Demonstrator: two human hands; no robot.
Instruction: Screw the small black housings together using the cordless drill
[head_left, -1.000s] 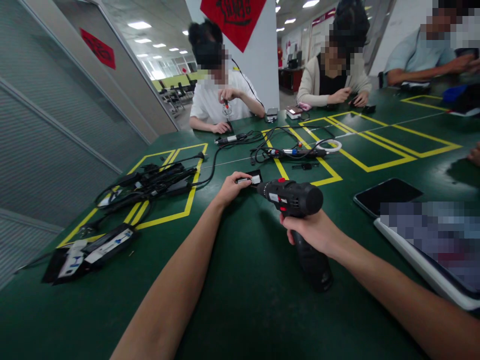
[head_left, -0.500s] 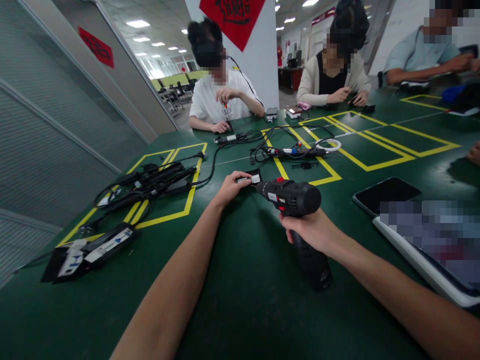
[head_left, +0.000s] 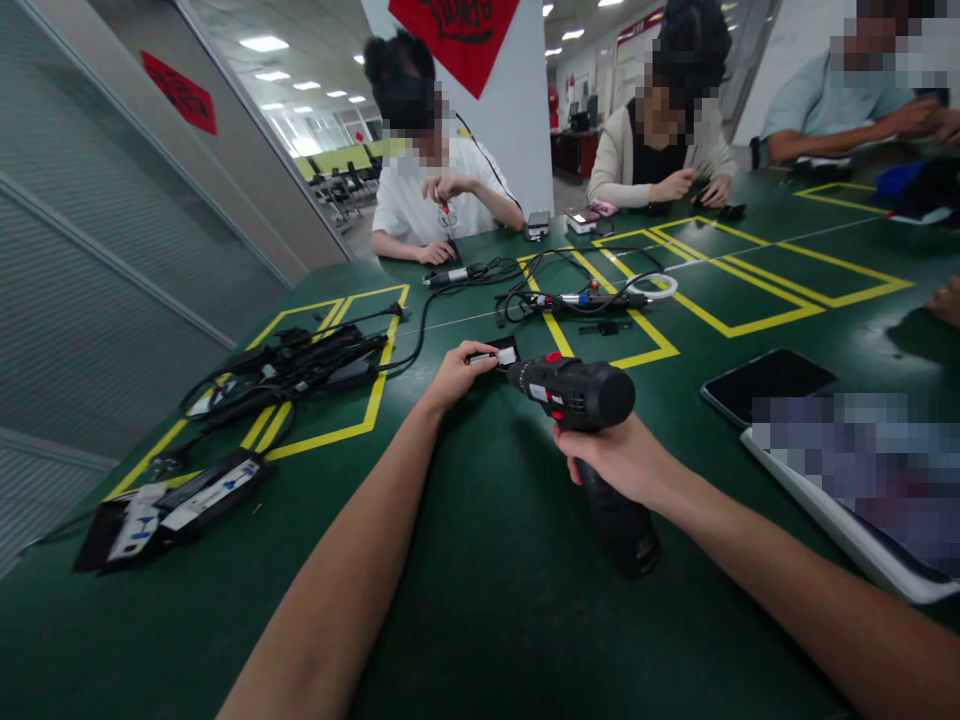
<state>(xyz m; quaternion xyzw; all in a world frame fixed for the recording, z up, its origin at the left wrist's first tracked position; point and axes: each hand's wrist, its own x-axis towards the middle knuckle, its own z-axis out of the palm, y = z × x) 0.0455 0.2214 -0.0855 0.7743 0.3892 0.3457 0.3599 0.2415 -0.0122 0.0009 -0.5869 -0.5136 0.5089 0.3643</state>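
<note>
In my right hand [head_left: 611, 450] is a black cordless drill [head_left: 581, 390] with red accents, fingers wrapped round its grip. Its chuck points left, close to a small black piece with a white part [head_left: 508, 354] on the table. My left hand [head_left: 463, 375] is closed on the left side of that small piece, thumb in front and fingers behind. The drill's front end covers the piece's near right edge, so whether the bit touches it cannot be made out.
Black cables and adapters [head_left: 315, 365] lie in a yellow-taped area at left, with black-and-white parts [head_left: 187, 510] nearer me. A phone [head_left: 772, 385] and a white-edged device [head_left: 817, 500] lie at right. Corded tools [head_left: 592, 300] lie ahead. Several people sit across the green table [head_left: 495, 600].
The whole view has shifted slightly, so things appear a little further left. Both hands keep their holds, and the drill stays at the small black piece.
</note>
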